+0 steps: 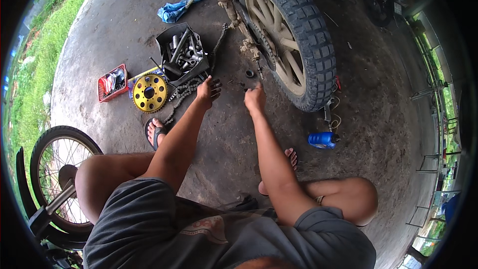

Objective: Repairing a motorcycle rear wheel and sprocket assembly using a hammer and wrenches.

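Note:
My left hand [205, 92] is beside a tool box, its dark-stained fingers spread and nothing visible in them. A loose drive chain [185, 89] lies in a heap just left of it. My right hand [254, 100] is low behind the motorcycle's rear wheel [318, 45], fingers curled in; what they hold, if anything, is hidden. Just beyond it sits a small dark ring-shaped part [249, 73] on the floor. A threaded rod [261, 71] hangs from the swingarm end [250, 49] near that hand. The yellow sprocket [149, 93], drilled with round holes, leans left of the chain.
The black tool box [162, 45] holds sockets and wrenches. A red basket [101, 89] of small parts stands farther left. At right lie a blue bottle [322, 140] and an air hose gun [327, 110]. A blue cloth [172, 12] is at the back, a spoked wheel [37, 162] at lower left.

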Demonstrator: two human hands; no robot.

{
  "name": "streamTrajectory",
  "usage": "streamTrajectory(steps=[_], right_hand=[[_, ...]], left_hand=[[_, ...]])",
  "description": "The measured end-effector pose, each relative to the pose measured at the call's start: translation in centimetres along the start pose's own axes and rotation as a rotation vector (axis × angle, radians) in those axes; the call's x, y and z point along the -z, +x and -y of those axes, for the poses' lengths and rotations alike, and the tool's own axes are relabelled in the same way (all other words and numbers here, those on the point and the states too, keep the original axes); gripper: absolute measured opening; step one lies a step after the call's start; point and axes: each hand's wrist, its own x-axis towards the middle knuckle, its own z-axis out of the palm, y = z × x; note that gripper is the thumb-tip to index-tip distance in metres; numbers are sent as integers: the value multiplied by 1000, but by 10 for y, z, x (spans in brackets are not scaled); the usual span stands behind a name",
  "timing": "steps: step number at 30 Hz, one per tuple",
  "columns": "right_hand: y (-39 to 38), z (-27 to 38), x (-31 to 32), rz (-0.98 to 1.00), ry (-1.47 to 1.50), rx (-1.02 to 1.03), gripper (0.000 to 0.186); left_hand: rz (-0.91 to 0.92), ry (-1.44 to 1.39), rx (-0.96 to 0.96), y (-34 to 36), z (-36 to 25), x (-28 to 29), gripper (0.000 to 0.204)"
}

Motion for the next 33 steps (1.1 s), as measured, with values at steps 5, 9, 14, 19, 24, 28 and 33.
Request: streamTrajectory(steps=[5,9,14,19,24,28,33], right_hand=[[64,-20,73,-67,1787,-403,19],[63,8,88,-140,1609,-165,21],[36,37,84,-435,1094,-144,29],[29,29,70,-337,922,-190,40],[-5,23,50,-555,28,211,46],[-21,52,71,-541,306,305,47],[-9,98,94,-487,381,523,46]], left_hand=[[15,62,-18,-8,-3,-36,42],[220,136,-112,-24,-8,-84,36],[357,100,-188,-45,-19,-131,42],[-86,413,-398,-61,-9,-156,49],[-297,372,-581,-58,-3,-152,39],[148,5,-270,-49,-5,-146,23],[379,-373,-96,-54,5,-159,9]])
